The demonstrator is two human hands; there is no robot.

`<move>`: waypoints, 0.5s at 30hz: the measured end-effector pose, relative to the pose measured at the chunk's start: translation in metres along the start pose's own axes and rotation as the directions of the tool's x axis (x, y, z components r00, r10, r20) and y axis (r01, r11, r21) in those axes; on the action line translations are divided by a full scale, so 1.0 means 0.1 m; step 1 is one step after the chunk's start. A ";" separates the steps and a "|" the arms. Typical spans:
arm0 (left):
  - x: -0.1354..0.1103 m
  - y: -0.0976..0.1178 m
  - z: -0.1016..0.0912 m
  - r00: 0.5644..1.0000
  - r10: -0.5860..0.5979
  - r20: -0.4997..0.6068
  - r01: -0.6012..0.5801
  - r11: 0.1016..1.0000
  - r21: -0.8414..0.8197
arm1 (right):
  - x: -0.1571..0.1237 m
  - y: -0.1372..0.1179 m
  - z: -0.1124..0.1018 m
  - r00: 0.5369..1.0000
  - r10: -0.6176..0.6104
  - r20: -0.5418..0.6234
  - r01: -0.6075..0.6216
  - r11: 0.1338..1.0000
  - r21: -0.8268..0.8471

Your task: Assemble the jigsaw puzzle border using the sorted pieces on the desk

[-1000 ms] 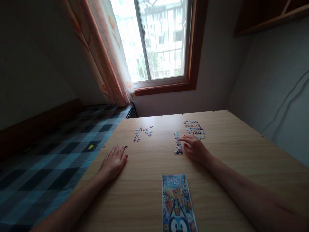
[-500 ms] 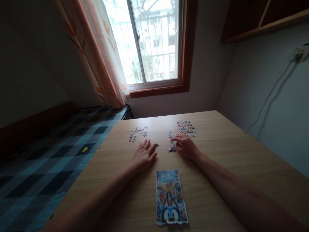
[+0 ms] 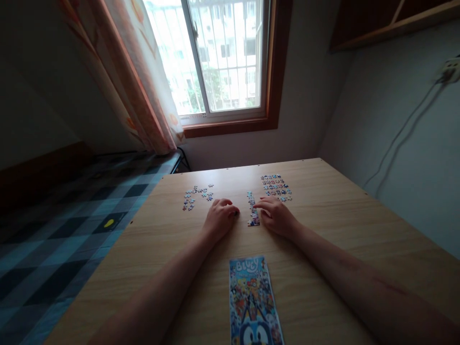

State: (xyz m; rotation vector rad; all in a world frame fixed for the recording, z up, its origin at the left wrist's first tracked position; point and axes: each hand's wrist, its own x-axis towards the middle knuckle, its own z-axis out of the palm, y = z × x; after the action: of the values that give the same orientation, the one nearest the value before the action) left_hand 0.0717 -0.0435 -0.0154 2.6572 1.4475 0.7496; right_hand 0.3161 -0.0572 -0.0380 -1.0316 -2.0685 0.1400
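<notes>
My left hand [image 3: 220,216] is closed in a pinch, with a small dark jigsaw puzzle piece [image 3: 236,212] at the fingertips. My right hand [image 3: 276,214] rests on the table, its fingers apart and slightly bent, the index fingertip on the edge of a narrow strip of joined puzzle pieces [image 3: 250,201]. The strip runs away from me and widens at its near end. Behind my right hand lie rows of puzzle pieces [image 3: 273,183], partly covered by it. Loose pieces [image 3: 203,190] are scattered beyond my left hand, to its left.
A colourful picture sheet marked "Bluey" [image 3: 251,292] lies on the wooden table [image 3: 309,268] between my forearms. To the left is a bed with a checked cover [image 3: 89,230]. A window [image 3: 230,62] and curtain [image 3: 132,72] are behind the table.
My left hand has gone from lying flat with fingers spread to pinching the small piece that lay beside it. My right hand stays by the strip. The view has shifted slightly.
</notes>
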 end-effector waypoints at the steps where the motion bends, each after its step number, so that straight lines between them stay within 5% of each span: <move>1: 0.00 -0.02 0.00 1.000 0.016 0.008 -0.016 0.999 -0.041 | 0.00 0.00 0.00 1.000 -0.003 0.006 0.003 1.000 0.006; 5: 0.01 -0.05 -0.03 0.999 0.025 -0.035 -0.032 0.972 -0.231 | -0.01 0.01 -0.01 0.999 0.025 0.023 -0.025 1.000 0.006; 9: 0.05 -0.10 -0.07 0.983 -0.178 -0.054 0.149 0.928 -0.342 | -0.01 -0.01 -0.03 0.999 0.022 0.043 -0.022 1.000 0.013; 12: 0.09 -0.15 -0.14 0.979 -0.194 0.070 0.206 0.917 -0.341 | -0.01 -0.03 -0.05 0.998 -0.013 0.057 0.011 0.999 0.034; 15: 0.11 -0.16 -0.27 0.970 -0.051 0.239 0.120 0.951 -0.285 | 0.00 -0.04 -0.06 0.997 -0.040 0.063 0.037 0.998 0.050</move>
State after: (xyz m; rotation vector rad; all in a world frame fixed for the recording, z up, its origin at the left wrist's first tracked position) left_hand 0.0530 -0.0312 0.0093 2.3479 1.2699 0.5778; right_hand 0.3176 -0.0617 -0.0326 -0.9681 -2.1310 0.2051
